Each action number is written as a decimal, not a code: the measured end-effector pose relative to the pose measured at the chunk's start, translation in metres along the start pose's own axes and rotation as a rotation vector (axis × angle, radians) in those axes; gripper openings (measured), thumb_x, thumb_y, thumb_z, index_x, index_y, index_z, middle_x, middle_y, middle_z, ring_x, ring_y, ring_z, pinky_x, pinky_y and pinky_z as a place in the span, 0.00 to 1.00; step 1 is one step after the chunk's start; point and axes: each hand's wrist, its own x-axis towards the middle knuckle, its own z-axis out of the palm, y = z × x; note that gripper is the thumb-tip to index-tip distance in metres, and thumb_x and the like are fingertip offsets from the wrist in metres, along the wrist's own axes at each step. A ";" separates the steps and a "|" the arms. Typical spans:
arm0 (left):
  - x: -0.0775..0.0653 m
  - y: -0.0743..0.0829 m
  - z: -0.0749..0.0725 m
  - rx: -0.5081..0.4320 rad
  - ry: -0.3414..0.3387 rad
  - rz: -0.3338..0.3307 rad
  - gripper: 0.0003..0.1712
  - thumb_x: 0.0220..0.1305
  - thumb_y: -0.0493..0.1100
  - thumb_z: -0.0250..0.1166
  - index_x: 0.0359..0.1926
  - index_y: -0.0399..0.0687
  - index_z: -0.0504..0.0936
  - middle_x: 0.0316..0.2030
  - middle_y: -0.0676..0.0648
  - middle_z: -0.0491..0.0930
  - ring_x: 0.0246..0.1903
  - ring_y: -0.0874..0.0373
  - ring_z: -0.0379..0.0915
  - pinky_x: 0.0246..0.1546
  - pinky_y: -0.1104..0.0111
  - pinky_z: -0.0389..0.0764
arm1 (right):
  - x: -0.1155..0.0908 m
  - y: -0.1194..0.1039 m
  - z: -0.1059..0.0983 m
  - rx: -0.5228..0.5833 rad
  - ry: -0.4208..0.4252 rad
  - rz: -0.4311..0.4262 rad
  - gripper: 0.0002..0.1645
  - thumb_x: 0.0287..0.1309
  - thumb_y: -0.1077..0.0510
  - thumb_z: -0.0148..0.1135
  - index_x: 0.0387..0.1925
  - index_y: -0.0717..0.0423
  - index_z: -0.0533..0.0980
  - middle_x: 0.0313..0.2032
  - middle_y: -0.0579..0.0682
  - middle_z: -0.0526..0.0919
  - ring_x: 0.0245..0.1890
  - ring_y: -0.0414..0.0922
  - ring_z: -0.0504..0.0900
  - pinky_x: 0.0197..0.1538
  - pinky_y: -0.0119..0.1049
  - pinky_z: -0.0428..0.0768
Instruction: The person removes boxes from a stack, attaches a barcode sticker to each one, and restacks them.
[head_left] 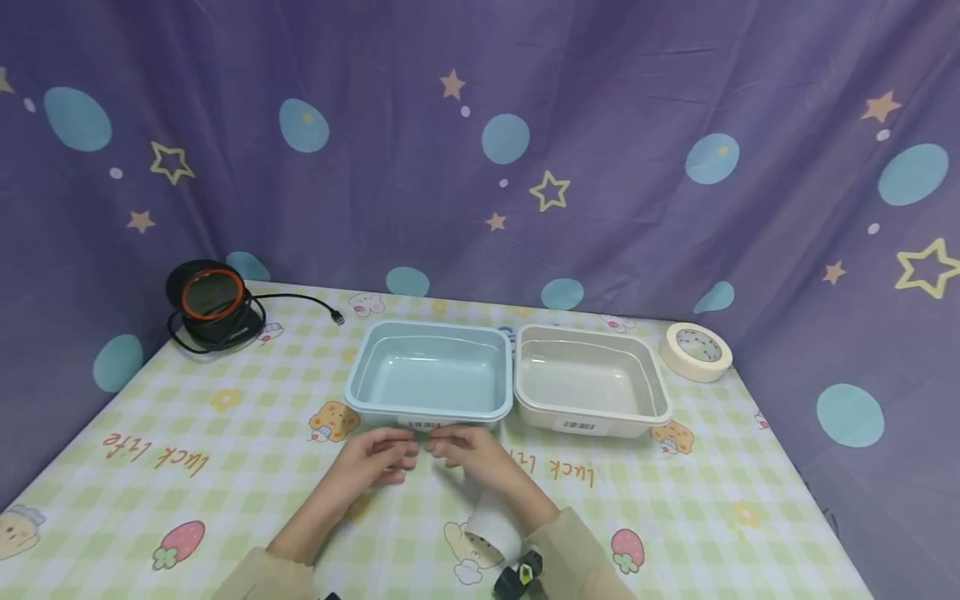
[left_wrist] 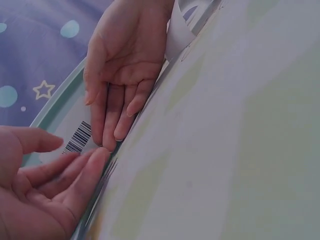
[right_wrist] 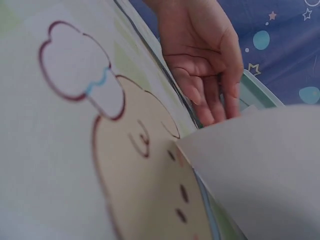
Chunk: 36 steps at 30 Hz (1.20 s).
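My left hand (head_left: 372, 458) and right hand (head_left: 480, 457) rest side by side on the tablecloth, right in front of a light blue plastic basin (head_left: 431, 412). Both have relaxed, slightly bent fingers and hold nothing. In the left wrist view, the fingertips of the left hand (left_wrist: 45, 190) and right hand (left_wrist: 125, 60) come close together before the basin's barcode label (left_wrist: 79, 137). A white, curved, tube-like thing (head_left: 495, 525) lies beside my right forearm; in the right wrist view this white tube-like thing (right_wrist: 265, 165) fills the lower right and hides the right hand.
A cream plastic basin (head_left: 585, 423) stands against the blue one's right side. Farther right lies a roll of cream tape (head_left: 697, 369). At the back left is a black round device (head_left: 217, 317) with an orange ring and a cable (head_left: 300, 297). A purple curtain (head_left: 405, 200) hangs behind.
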 end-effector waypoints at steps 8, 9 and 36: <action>0.010 -0.002 0.006 -0.040 -0.027 0.098 0.24 0.70 0.36 0.54 0.61 0.24 0.67 0.57 0.27 0.74 0.45 0.66 0.81 0.52 0.71 0.84 | 0.003 0.005 0.001 0.006 0.007 -0.013 0.21 0.68 0.58 0.53 0.56 0.69 0.73 0.52 0.65 0.82 0.52 0.59 0.81 0.48 0.33 0.85; 0.011 -0.002 0.006 -0.043 -0.035 0.105 0.24 0.71 0.36 0.54 0.62 0.24 0.67 0.57 0.26 0.74 0.46 0.67 0.81 0.52 0.71 0.84 | 0.003 0.005 0.001 0.003 0.005 -0.017 0.21 0.68 0.59 0.53 0.56 0.70 0.73 0.52 0.65 0.82 0.52 0.59 0.82 0.48 0.33 0.85; 0.021 -0.004 -0.003 -0.191 0.019 -0.119 0.26 0.71 0.34 0.45 0.63 0.18 0.60 0.50 0.33 0.81 0.41 0.61 0.84 0.49 0.71 0.86 | 0.003 0.003 -0.002 0.043 0.024 0.028 0.25 0.68 0.59 0.53 0.59 0.72 0.69 0.51 0.67 0.81 0.51 0.60 0.82 0.50 0.36 0.86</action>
